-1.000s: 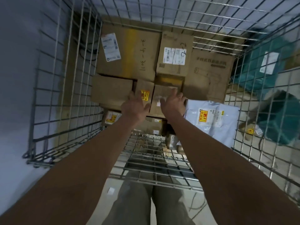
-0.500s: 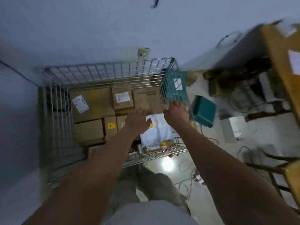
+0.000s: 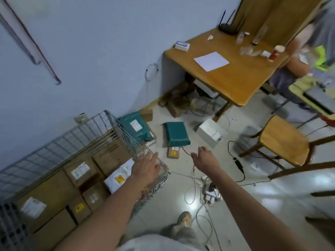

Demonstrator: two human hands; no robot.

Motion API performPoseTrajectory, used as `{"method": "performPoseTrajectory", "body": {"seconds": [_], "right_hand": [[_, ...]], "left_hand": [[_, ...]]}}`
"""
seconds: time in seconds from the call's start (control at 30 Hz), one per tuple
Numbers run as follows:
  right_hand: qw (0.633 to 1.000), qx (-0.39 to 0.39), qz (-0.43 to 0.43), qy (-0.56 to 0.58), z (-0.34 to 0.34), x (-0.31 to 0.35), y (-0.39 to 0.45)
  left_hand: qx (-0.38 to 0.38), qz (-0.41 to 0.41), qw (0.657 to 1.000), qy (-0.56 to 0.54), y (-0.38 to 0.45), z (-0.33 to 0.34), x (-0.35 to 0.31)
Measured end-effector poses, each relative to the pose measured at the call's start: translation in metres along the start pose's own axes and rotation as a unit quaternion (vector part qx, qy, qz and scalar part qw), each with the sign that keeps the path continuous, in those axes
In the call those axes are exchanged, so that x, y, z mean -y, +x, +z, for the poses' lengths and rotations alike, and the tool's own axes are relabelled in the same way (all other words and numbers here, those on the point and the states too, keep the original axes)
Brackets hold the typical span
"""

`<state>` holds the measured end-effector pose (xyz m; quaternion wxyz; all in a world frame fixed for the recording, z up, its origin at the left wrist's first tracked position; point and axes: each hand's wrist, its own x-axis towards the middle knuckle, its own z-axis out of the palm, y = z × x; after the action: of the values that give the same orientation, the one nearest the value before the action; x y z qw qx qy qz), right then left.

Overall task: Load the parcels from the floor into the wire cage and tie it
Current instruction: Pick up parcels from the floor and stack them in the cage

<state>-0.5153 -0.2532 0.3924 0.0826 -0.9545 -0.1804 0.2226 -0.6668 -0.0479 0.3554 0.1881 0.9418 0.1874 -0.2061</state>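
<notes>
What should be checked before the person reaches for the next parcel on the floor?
1. Both hands free: left hand and right hand open, holding nothing. Ok.
2. Parcels still on the floor: teal parcel and small brown box lie there. Ok.
3. Room in the wire cage: boxes sit below the rim. Ok.
4. Footing: cables and a power strip lie on the floor between the person and the parcels. Not ok.
5. Something to tie the cage with: cannot tell.

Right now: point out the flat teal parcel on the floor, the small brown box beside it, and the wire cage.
teal parcel (image 3: 176, 133), head view, top face centre
small brown box (image 3: 173, 152), head view, labelled top
wire cage (image 3: 126, 134), head view, right side wall
</notes>
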Motion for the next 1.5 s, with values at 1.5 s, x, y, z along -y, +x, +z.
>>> {"method": "performPoseTrajectory", "body": {"seconds": [1.5], "right_hand": [[0.966,0.221,-0.105,-0.083,-0.204,-0.1,0.5]], "left_hand": [[0.017,-0.228,0.97,-0.088,0.443,-0.172,-0.183]]}}
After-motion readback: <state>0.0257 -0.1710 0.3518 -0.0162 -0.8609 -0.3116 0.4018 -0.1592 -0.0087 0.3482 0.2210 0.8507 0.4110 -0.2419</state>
